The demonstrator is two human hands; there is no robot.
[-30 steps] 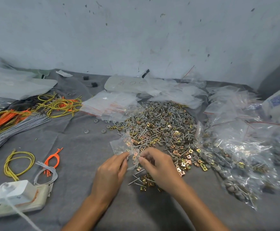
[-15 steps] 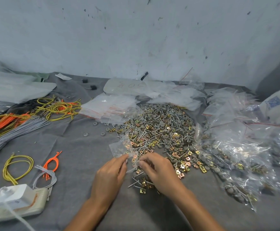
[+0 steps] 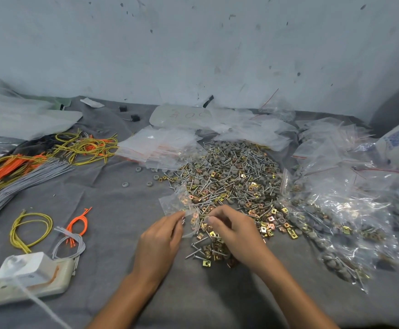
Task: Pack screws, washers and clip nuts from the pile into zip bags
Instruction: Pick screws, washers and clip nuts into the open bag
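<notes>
A big pile of screws, grey washers and gold clip nuts [image 3: 229, 176] covers the grey cloth in the middle. At its near edge my left hand [image 3: 160, 241] pinches a small clear zip bag [image 3: 177, 203] that has a few clip nuts inside. My right hand [image 3: 234, 231] is just right of the bag's mouth, fingers curled and fingertips pinched together; what they pinch is too small to make out. A small scatter of screws and clip nuts [image 3: 210, 250] lies under and between my hands.
Empty zip bags [image 3: 160, 148] are stacked behind the pile. Filled bags [image 3: 336, 214] heap up on the right. Yellow, orange and grey wire bundles [image 3: 51, 160] lie on the left, with wire loops [image 3: 30, 229] and a white power strip [image 3: 25, 279] near the front left.
Both hands stay at the bag's mouth with only slight finger movement. The camera has tilted a little, shifting the whole scene down in view.
</notes>
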